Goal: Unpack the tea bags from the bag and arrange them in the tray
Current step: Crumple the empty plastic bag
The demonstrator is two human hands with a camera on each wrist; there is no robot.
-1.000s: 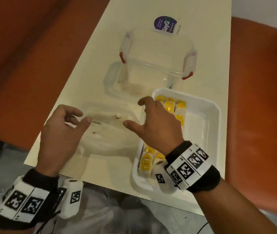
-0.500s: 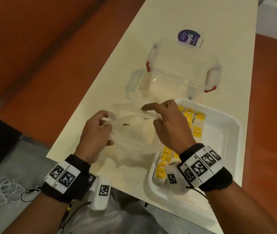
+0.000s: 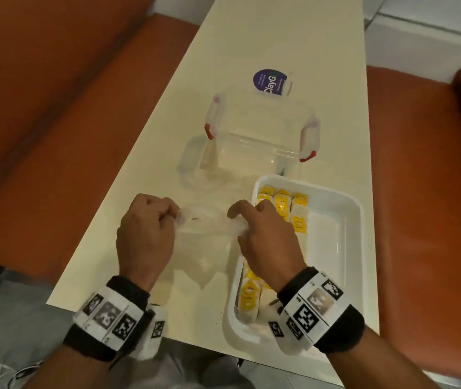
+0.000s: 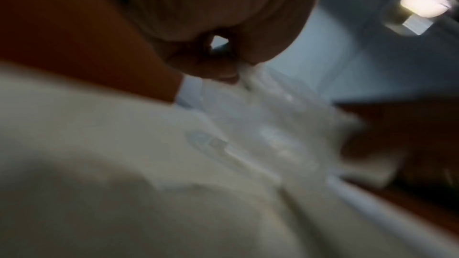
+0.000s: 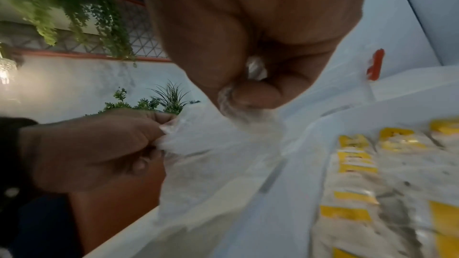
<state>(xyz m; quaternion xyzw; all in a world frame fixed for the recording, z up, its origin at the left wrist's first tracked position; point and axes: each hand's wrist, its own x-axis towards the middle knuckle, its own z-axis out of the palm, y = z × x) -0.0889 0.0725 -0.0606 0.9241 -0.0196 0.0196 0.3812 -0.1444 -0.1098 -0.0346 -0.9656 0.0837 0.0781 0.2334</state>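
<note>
A thin clear plastic bag (image 3: 206,242) hangs stretched between both hands above the cream table (image 3: 251,37). My left hand (image 3: 150,228) grips the bag's left top edge in a fist. My right hand (image 3: 260,234) pinches the bag's right top edge (image 5: 250,117) between thumb and fingers; the left hand (image 5: 99,148) shows there too. A few dark specks lie inside the bag; I see no tea bags in it. The white tray (image 3: 344,248) stands to the right, with rows of yellow-tagged tea bags (image 3: 282,204) along its left side, partly hidden by my right wrist.
A clear plastic box (image 3: 260,136) with red clips stands beyond the bag, behind the tray. A purple-labelled pack (image 3: 270,81) lies behind it. Orange seats (image 3: 55,94) flank the narrow table on both sides.
Both hands went from hovering open over the flat bag to gripping its top edges and lifting it off the table, stretched between them.
</note>
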